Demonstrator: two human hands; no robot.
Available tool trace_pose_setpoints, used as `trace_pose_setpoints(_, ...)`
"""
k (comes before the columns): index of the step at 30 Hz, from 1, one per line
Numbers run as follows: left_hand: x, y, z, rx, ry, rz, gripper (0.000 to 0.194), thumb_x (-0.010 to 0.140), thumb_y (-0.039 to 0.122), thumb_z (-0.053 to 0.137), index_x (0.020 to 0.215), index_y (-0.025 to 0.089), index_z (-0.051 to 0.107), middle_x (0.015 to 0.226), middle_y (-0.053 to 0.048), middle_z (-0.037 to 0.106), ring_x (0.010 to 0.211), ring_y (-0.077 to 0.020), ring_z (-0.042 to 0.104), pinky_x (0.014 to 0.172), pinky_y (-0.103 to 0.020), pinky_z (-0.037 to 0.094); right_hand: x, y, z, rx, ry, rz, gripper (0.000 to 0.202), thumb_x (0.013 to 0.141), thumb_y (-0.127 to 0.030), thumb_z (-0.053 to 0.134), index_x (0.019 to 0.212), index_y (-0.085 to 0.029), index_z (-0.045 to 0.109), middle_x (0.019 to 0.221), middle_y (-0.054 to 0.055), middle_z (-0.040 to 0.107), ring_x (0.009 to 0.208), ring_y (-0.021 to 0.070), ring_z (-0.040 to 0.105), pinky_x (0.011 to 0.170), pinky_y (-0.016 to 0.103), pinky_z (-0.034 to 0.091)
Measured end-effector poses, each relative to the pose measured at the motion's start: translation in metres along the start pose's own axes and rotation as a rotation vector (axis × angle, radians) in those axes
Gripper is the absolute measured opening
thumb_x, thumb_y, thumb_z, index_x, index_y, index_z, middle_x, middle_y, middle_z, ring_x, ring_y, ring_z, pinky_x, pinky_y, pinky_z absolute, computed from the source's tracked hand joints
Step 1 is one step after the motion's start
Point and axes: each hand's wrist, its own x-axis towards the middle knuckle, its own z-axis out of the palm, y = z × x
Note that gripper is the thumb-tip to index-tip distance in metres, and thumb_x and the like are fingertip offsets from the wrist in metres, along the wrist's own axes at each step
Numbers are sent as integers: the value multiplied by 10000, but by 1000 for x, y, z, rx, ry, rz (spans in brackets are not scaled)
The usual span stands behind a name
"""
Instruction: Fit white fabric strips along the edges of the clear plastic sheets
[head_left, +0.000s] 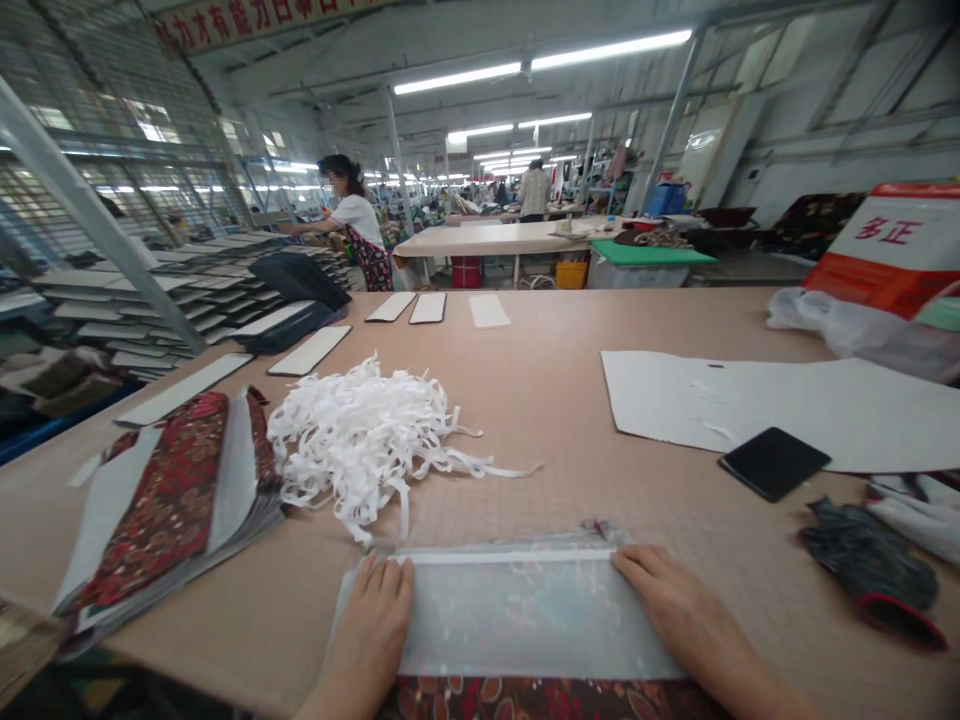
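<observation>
A pale, translucent-looking panel (525, 615) lies at the table's front edge, with a white strip (514, 556) along its far edge and red-brown patterned fabric (540, 697) at its near side. My left hand (379, 620) presses on the panel's left part, fingers together at the strip's left end. At the strip's right end, my right hand (667, 595) has its fingertips closed on the edge. Beyond my left hand sits a tangled heap of white ribbons (367, 430). Patterned fabric pieces with pale backing (169, 490) are stacked to the left.
The brown table (555, 400) carries a large white sheet (787, 400), a black square (776, 463) and a dark crumpled cloth (870, 560) at right. Pale boards (311, 350) lie at back left. A person (360, 220) stands beyond, near racks. A red-white bag (885, 245) is back right.
</observation>
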Motion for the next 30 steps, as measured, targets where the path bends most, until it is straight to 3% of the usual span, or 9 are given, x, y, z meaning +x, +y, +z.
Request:
trace_pose_setpoints(8,7,-16,-5,-137,-61,-17,413,763,17,376,1084,199,562,977,-51,587,973,-179,520,1007,-395,250,14,7,-9,193,-66,138,336,784,-116,354,930,-194,647,1030,81,593,995,204,507,900,356,388)
trace_pose_setpoints(13,30,-15,-15,-187,-91,-8,304,822,133,353,916,237,623,877,-33,605,866,-206,549,897,-442,308,16,4,-26,290,-87,172,247,795,-143,403,920,-194,611,976,65,590,951,180,513,861,315,398)
trace_pose_setpoints(16,53,13,-27,-256,-57,69,286,848,189,344,925,227,617,908,-47,603,876,-219,535,839,-415,325,18,3,-29,189,-77,235,153,773,-126,434,801,-176,576,873,61,572,875,180,509,793,294,406)
trace_pose_setpoints(19,78,56,-43,-391,-86,187,251,842,197,378,965,223,596,935,-42,596,906,-197,519,837,-371,319,22,4,-29,70,-116,308,91,764,-141,462,734,-169,543,822,60,560,838,188,501,758,290,390)
trace_pose_setpoints(23,107,112,-59,-510,-94,334,211,839,230,422,979,224,579,990,-31,577,950,-181,498,838,-329,322,24,3,-34,82,-214,336,72,763,-177,466,717,-174,521,770,43,561,747,169,503,671,263,374)
trace_pose_setpoints(27,125,148,-65,-560,-68,330,236,866,252,386,1030,222,554,1035,-35,561,963,-176,499,809,-316,341,22,-4,-50,142,-196,365,59,766,-188,442,744,-180,496,759,29,556,705,154,493,634,254,355)
trace_pose_setpoints(30,130,165,-63,-587,-14,279,259,883,296,351,998,216,569,985,-38,572,928,-186,511,786,-328,346,25,-4,-57,324,-172,404,46,769,-195,434,732,-191,460,706,-3,537,665,138,490,598,237,351)
